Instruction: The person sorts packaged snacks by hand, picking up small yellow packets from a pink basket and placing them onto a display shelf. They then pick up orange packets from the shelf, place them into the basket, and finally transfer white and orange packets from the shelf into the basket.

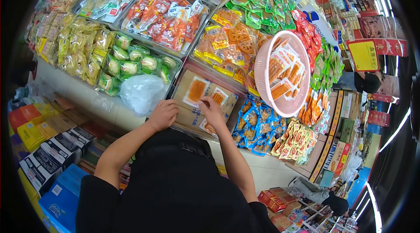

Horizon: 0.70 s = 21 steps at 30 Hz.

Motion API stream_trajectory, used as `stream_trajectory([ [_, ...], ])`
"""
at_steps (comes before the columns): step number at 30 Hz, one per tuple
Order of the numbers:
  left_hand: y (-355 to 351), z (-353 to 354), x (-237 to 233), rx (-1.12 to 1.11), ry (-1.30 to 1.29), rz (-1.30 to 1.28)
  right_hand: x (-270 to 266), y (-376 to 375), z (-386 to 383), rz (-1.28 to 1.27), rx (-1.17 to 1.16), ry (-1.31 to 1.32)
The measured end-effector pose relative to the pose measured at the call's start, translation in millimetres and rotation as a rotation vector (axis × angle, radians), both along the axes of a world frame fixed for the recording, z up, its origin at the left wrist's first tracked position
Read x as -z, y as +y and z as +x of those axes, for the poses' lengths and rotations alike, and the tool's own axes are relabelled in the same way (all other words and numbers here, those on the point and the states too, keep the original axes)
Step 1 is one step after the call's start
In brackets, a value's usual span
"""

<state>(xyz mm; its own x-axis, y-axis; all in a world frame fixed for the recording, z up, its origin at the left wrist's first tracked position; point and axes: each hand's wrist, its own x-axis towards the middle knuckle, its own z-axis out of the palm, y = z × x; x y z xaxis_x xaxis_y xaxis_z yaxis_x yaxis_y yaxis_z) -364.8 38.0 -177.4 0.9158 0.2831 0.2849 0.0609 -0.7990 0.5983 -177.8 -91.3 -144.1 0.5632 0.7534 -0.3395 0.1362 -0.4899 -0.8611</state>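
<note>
My left hand is closed, its fingers curled at the near left edge of a cardboard-lined bin. Whether it grips anything is hidden. Over the same cardboard, my right hand has its fingers drawn together at a clear snack packet with orange-brown strips inside. Left of those fingertips lies a flat packet with an orange-brown slab in it. Another packet shows partly below my right hand. Up to the right, a pink plastic basket holds several similar strip packets, tilted toward me.
Around the bin are green-and-white packs, a clear plastic bag, red-orange packets, yellow-edged packets and blue packets. Stacked boxes stand behind me at left. Another person is at the far right.
</note>
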Motion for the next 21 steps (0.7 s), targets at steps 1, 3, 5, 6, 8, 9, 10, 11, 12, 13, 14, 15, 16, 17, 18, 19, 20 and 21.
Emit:
stream_trajectory([
  [1, 0.0, -0.8, 1.0, -0.005, 0.002, -0.005, 10.1, -0.3, 1.3, -0.059, -0.008, 0.051],
  [3, 1.9, 1.3, -0.8, 0.017, 0.006, -0.005, 17.9, -9.4, 1.5, -0.096, -0.024, -0.036],
  [5, 4.6, 3.2, -6.0, 0.051, 0.025, 0.035, 17.3, -25.8, -2.0, -0.137, -0.038, -0.122],
  [6, 5.3, 4.7, -10.2, 0.089, 0.045, 0.079, 12.5, -37.0, -4.9, -0.154, -0.054, -0.338],
  [8, 8.6, 11.8, -17.4, 0.113, 0.026, 0.082, 6.8, -59.2, -14.8, -0.176, -0.069, -0.551],
  [9, 10.2, 16.6, -19.2, 0.137, 0.007, 0.098, 8.9, -71.9, -20.7, -0.226, -0.049, -0.649],
  [10, 9.9, 22.2, -16.8, 0.143, 0.007, 0.095, 12.1, -82.1, -24.7, -0.275, -0.027, -0.748],
  [11, 7.6, 28.7, -11.6, 0.198, 0.03, 0.037, 16.6, -91.1, -26.8, -0.28, -0.022, -0.746],
  [12, 4.7, 35.7, -8.1, 0.254, 0.054, -0.022, 20.8, -99.5, -28.1, -0.282, 0.019, -0.639],
  [13, 0.5, 42.7, -4.6, 0.262, 0.056, -0.026, 25.8, -107.3, -28.8, -0.285, 0.06, -0.531],
  [14, -4.9, 49.3, -1.7, 0.209, 0.082, 0.01, 26.2, -108.2, -28.1, -0.292, 0.066, -0.525],
  [15, -8.4, 53.7, 1.0, 0.157, 0.109, 0.048, 28.5, -106.3, -25.0, -0.258, 0.112, -0.448],
  [16, -9.4, 57.0, 3.8, 0.166, 0.112, 0.048, 31.9, -102.4, -21.1, -0.221, 0.16, -0.373],
  [17, -10.2, 60.4, 8.0, 0.155, 0.15, 0.072, 29.4, -94.2, -17.6, -0.222, 0.169, -0.371],
  [18, -10.7, 63.2, 10.2, 0.144, 0.189, 0.097, 23.8, -83.9, -14.0, -0.212, 0.141, -0.41],
  [19, -11.3, 64.5, 12.2, 0.154, 0.193, 0.098, 19.0, -73.4, -11.2, -0.203, 0.113, -0.447],
  [20, -11.5, 65.0, 13.2, 0.151, 0.226, 0.104, 25.4, -67.4, -8.4, -0.205, 0.122, -0.442],
  [21, -11.5, 65.6, 12.9, 0.145, 0.258, 0.111, 35.0, -61.2, -5.9, -0.252, 0.095, -0.447],
])
